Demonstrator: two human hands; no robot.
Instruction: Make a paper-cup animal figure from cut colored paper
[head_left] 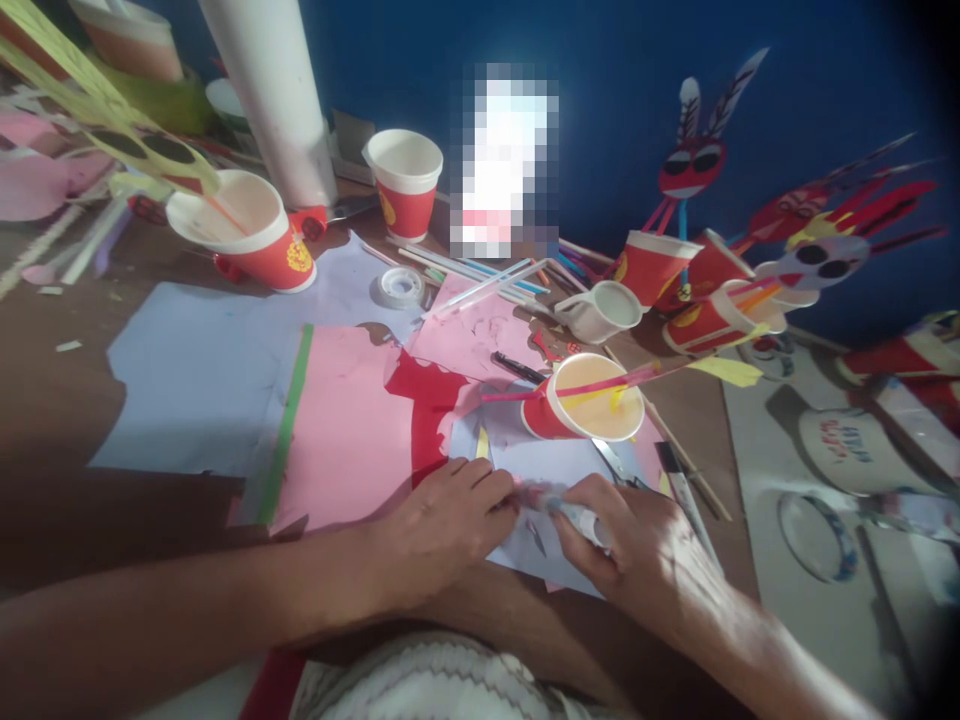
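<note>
My right hand (645,545) is closed around a short white tube (589,524), which looks like a glue stick. Its pale bluish tip points left and is smeared by motion. Close by, my left hand (457,505) is pinched shut, and a small pinkish-red blurred piece shows at its fingertips. What that piece is I cannot make out. Beneath both hands lies light blue paper (487,430), with a pointed grey scrap or blade (536,538) on it. Scissors (616,462) lie just beyond my right hand, beside a black-capped marker (682,490).
A tilted paper cup (600,400) holding a pink straw stands just ahead. Pink paper (352,420) and red paper (431,405) spread leftward. Further back are a tape roll (401,287), several straws (499,283), a white mug (604,312) and cups bearing paper creatures (694,165).
</note>
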